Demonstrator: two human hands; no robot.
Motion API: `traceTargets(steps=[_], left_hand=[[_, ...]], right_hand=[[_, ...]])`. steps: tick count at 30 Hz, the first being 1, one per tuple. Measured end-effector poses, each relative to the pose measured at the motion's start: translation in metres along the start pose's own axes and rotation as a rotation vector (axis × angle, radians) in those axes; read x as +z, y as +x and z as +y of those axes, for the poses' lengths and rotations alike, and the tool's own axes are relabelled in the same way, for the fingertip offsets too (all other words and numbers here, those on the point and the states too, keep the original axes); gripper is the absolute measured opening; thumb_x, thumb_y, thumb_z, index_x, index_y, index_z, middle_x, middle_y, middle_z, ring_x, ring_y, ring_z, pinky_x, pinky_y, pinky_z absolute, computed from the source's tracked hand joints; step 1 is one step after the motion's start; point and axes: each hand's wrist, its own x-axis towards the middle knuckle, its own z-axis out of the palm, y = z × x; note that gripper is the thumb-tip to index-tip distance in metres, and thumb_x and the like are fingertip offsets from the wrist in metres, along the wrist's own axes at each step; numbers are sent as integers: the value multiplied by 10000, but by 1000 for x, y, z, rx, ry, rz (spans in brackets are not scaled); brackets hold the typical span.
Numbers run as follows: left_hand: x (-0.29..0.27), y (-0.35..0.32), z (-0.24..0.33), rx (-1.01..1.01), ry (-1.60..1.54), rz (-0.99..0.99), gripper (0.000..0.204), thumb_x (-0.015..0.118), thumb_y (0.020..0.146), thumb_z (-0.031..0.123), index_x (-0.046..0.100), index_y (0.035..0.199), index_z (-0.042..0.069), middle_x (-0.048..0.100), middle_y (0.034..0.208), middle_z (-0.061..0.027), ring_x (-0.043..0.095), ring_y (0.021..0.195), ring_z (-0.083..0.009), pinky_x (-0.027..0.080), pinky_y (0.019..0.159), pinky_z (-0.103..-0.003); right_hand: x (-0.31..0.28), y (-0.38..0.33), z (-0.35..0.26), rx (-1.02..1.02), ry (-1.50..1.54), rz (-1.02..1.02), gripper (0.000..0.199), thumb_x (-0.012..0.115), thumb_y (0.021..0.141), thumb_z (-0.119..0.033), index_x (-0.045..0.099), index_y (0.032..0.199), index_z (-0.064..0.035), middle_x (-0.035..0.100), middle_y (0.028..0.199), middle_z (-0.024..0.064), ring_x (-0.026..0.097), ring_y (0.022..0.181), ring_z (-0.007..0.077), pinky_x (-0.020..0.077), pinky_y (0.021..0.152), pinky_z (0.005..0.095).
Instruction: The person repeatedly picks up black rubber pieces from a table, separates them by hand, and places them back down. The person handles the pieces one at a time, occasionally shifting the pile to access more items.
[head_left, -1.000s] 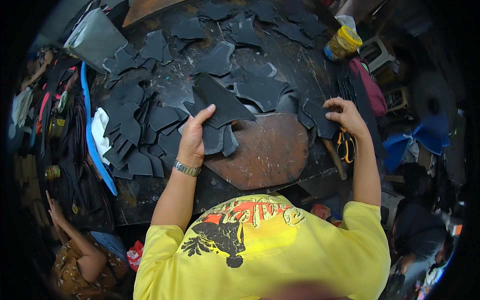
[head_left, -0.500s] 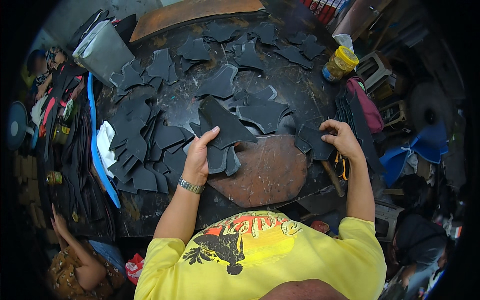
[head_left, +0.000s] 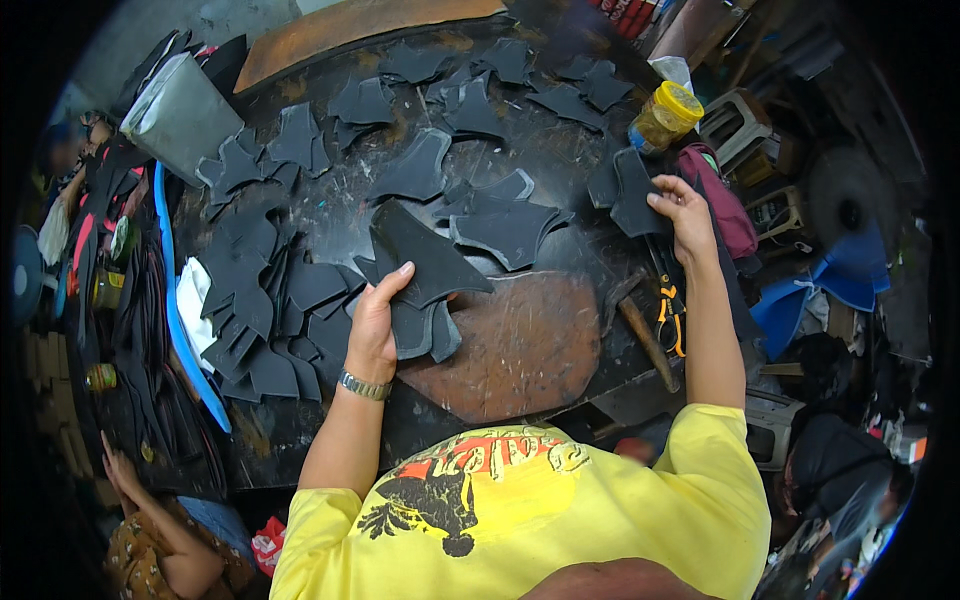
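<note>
Over a scuffed table (head_left: 340,192), the left hand (head_left: 374,335) clasps black pieces (head_left: 425,255) and the right hand (head_left: 690,222) pinches a dark cutout (head_left: 634,197).

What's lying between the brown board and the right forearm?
In the head view, a wooden-handled hammer and, nearer the forearm, orange-handled scissors.

The left hand (head_left: 374,335) and right hand (head_left: 687,218) each hold black cutouts (head_left: 420,252).

Large cream lettering (head_left: 512,457) with dark edges stretches across the person's yellow shirt (head_left: 610,505).
</note>
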Motion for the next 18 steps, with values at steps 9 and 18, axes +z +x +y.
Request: traceTargets(steps=[9, 18], left_hand=[[-7, 1, 1, -32, -56, 4, 235, 599, 917, 61, 593, 1094, -95, 683, 1018, -221, 705, 873, -332, 606, 799, -447], [-9, 4, 2, -53, -92, -5, 275, 577, 940, 108, 571, 1118, -102, 675, 1028, -229, 704, 871, -347, 615, 779, -440]], right_hand=[[36, 66, 33, 86, -181, 27, 276, 718, 797, -21, 670, 1068, -13, 625, 897, 3, 577, 833, 106, 440, 790, 238], [29, 64, 29, 108, -136, 48, 234, 725, 816, -80, 675, 1034, -13, 647, 941, 31, 583, 891, 131, 432, 832, 258]])
